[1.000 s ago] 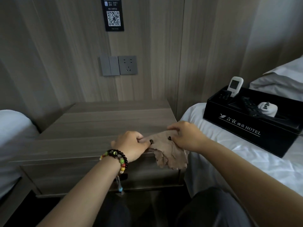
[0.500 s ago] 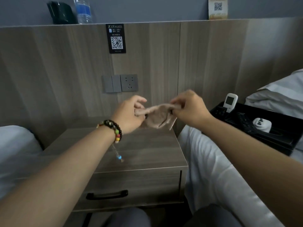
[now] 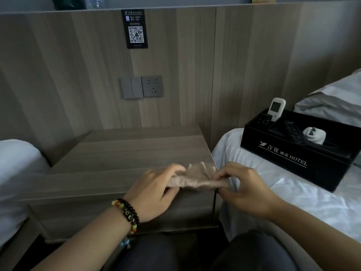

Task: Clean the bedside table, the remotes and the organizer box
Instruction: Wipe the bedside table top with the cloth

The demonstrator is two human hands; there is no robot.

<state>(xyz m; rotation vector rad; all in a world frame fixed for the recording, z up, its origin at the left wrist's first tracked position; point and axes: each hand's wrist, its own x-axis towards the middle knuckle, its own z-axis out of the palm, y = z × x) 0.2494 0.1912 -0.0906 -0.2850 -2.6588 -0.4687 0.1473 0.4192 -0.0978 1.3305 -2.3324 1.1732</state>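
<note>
Left hand (image 3: 154,194) pinches one end of cloth (image 3: 197,178), fingers curled over it; right hand (image 3: 242,189) pinches other end. Cloth bunched between them, low over counter (image 3: 121,159) near its right front corner. Box (image 3: 289,155) with remotes (image 3: 294,133) sits on bed (image 3: 293,194), beyond right hand. Risk: cloth stays wadded, so wiping leaves streaks; a loose pinch lets it slip off the counter edge down the gap beside bed

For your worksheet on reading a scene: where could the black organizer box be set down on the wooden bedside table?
The wooden bedside table is bare from the wall panel forward. Only its front right corner is crowded: the left hand and right hand hold the bunched beige cloth there. The black organizer box sits on the white bed.
</note>
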